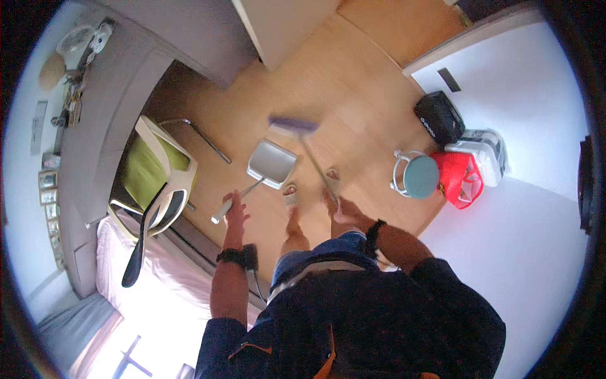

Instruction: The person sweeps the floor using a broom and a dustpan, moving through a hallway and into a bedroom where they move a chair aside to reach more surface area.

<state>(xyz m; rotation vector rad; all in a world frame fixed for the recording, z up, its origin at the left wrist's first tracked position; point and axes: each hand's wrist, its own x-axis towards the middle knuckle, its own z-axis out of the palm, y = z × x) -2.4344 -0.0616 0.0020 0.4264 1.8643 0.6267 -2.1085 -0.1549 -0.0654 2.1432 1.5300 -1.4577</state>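
My left hand (234,211) grips the handle of a long-handled dustpan (272,162) near its pale upper end. The grey pan rests on or just over the wooden floor, ahead of my feet. In my right hand (344,211) is the thin stick of a broom (293,124). Its purple bristle head is blurred and lies beyond the pan, slightly to its right. The broom head and the pan appear apart. Whether any dirt is in the pan cannot be made out.
To my left stands a green and cream office chair (156,175) by a grey desk (102,123). A round stool (420,176), a red bag (460,179), a clear plastic box (483,154) and a black case (439,117) line the right wall. Ahead is a pale panel (289,28).
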